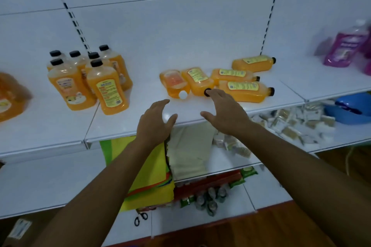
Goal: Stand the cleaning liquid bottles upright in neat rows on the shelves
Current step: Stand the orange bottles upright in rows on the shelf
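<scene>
White shelf: top tier holds all the orange stock. Standing group of orange bottles, six, black-capped, upright in rows at left. Lying bottles, five, on their sides at centre-right; one white-capped. Left hand and right hand: both spread, empty, apart, near the fallen caps. Step judged: reaching for the next bottle; next move calls for gripping one, righting it and setting it beside the group.
</scene>
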